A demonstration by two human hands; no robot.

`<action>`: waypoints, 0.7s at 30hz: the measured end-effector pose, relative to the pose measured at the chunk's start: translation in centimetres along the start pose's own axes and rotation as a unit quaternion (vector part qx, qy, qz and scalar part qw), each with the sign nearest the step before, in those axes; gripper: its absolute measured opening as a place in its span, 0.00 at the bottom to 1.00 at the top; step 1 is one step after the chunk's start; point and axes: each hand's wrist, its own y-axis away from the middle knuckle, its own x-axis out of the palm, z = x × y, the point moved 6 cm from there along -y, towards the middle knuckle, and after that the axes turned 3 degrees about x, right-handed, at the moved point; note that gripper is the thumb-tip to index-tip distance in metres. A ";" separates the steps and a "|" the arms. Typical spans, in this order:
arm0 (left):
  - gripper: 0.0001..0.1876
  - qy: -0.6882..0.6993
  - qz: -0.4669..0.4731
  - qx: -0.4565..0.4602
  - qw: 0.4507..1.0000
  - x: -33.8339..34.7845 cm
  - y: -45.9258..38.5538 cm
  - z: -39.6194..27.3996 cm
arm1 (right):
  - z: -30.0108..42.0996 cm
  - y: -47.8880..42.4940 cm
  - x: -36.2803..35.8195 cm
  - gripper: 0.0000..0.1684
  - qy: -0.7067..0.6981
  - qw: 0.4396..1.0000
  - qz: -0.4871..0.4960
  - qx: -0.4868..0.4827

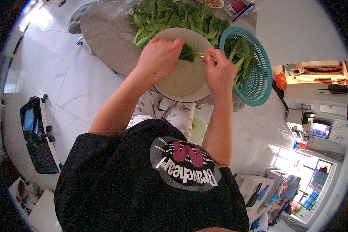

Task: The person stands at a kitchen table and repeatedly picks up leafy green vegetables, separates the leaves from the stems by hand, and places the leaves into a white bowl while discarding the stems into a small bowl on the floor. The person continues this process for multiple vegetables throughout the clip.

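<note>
A leafy green stalk (188, 53) stretches between my two hands over a large pale basin (182, 78) with what looks like water in it. My left hand (162, 58) is closed around the leaf end, and the fingers of my right hand (219, 69) pinch the thin stem end. Behind the basin lies a heap of leafy greens (165, 18). A teal plastic colander (264, 69) holding more greens (242, 55) stands close to the right of my right hand.
The grey oval table (104, 37) carries a clear plastic bag (116, 8), a plate of food (213, 2), a jar (235, 7) and a phone (244, 12) at the back. A pale green bucket (198, 129) stands on the floor below. A black-seated chair (39, 136) is at left.
</note>
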 end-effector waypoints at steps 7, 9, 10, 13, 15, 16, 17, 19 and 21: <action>0.18 -0.039 0.032 0.016 0.999 0.1 0.1 -0.3 | -0.3 0.0 3.4 0.07 0.312 0.939 0.143 -0.011; 0.18 -0.036 0.025 0.028 0.999 -0.1 0.3 -0.5 | 0.5 0.3 3.3 0.07 0.304 0.942 0.133 -0.051; 0.19 -0.026 0.012 0.038 0.999 -0.1 0.4 -0.6 | 0.7 0.4 2.8 0.07 0.246 0.962 0.103 -0.063; 0.17 0.037 -0.003 0.056 0.998 0.1 0.4 -0.9 | 0.9 0.6 1.6 0.07 0.111 0.989 0.027 -0.098; 0.14 0.055 0.017 0.062 0.996 0.2 0.4 -1.0 | 1.5 0.8 0.8 0.07 0.081 0.989 -0.007 -0.122; 0.13 0.048 0.037 0.064 0.996 0.2 0.3 -1.2 | 1.9 1.0 0.4 0.07 0.070 0.988 -0.015 -0.138; 0.12 0.040 0.058 0.067 0.995 0.3 0.3 -1.3 | 2.5 1.1 -0.1 0.07 0.059 0.986 -0.023 -0.153; 0.10 0.040 0.060 0.055 0.996 0.7 0.1 -0.8 | 3.5 1.2 -1.1 0.09 0.047 0.982 -0.043 -0.177; 0.10 0.055 0.063 0.041 0.996 0.7 -0.1 -0.5 | 4.3 1.5 -1.9 0.10 0.047 0.978 -0.065 -0.194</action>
